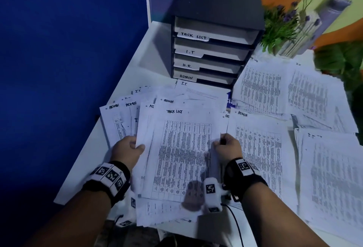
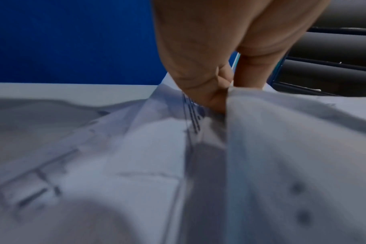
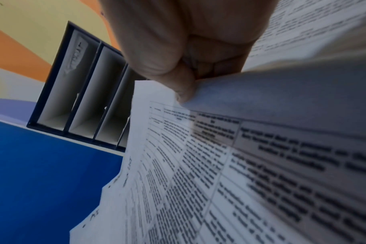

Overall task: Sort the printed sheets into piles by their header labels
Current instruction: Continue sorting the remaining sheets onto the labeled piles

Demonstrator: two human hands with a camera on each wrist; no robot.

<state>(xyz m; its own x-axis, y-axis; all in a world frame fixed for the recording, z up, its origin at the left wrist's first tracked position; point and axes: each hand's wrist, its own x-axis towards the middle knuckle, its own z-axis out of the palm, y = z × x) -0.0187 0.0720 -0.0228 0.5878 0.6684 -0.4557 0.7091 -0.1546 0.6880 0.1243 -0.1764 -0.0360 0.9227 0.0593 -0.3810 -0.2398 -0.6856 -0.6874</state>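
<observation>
Nearest the camera, the left hand point(image 1: 128, 149) pinches the left edge of a fanned bundle of printed sheets point(image 1: 137, 121) whose top sheet is headed TASK LIST point(image 1: 180, 148), thumb on top, while the right hand point(image 1: 227, 148) has its fingers curled round that top sheet's right edge. Right of the TASK LIST sheet, an ADMIN pile point(image 1: 259, 148) and an I.T pile point(image 1: 332, 178) lie on the white worktop point(image 1: 84, 168). Beyond it stand two further piles point(image 1: 284, 89) and a black sorter point(image 1: 214, 31) with shelves labelled TASK LIST, I.T, H.R. and ADMIN.
</observation>
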